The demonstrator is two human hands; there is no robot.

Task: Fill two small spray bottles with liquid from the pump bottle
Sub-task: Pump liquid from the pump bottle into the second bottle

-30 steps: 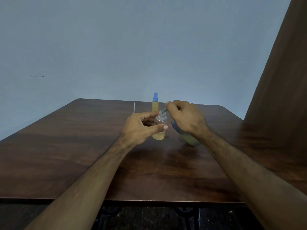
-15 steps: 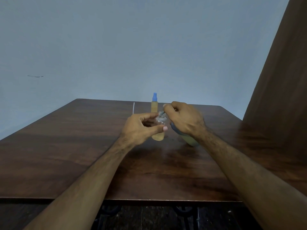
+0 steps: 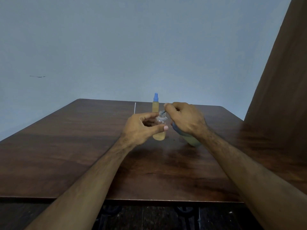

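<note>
Between thumb and fingers, left hand (image 3: 141,128) holds open spray bottle (image 3: 159,130).

A pale blue-grey wall (image 3: 149,47) is seen behind a dark wooden surface (image 3: 66,155) with a glossy, grained top and rounded far corners. A small dark mark (image 3: 37,76) is found on the wall at the left. A brown wooden panel (image 3: 282,97) rises at the right edge. Dark flooring (image 3: 157,218) is glimpsed below the near edge.
</note>
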